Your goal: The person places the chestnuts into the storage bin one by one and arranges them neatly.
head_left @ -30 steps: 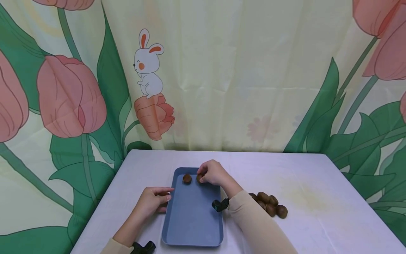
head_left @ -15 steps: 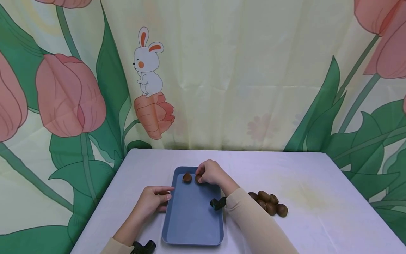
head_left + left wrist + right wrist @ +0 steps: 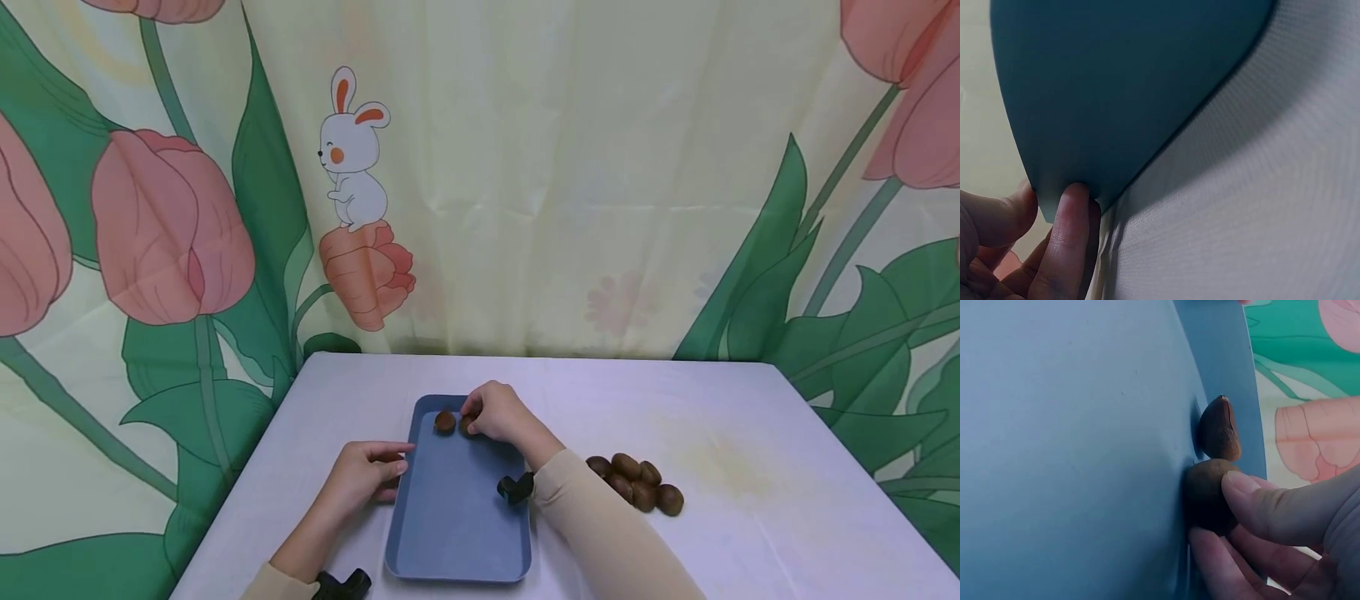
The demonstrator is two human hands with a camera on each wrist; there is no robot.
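Note:
My right hand (image 3: 501, 413) pinches a chestnut (image 3: 1206, 494) between thumb and fingers at the far end of the blue-grey tray (image 3: 461, 533). A second chestnut (image 3: 445, 422) lies just left of it; in the right wrist view this one (image 3: 1220, 430) shows a pointed tip and a split shell, and the two almost touch. My left hand (image 3: 363, 475) is at the tray's left side. Its fairly straight fingers touch the rim and outer wall, and the left wrist view shows a fingertip (image 3: 1074, 200) against the tray wall (image 3: 1110, 94).
Several chestnuts (image 3: 643, 493) are heaped on the white tablecloth (image 3: 757, 517) right of the tray, partly behind the right sleeve (image 3: 600, 517). A printed curtain (image 3: 570, 183) with tulips and a rabbit hangs behind the table's far edge.
My right hand has shifted slightly left with its chestnut, narrowing the gap to the other one. The left hand and the tray stay as they were.

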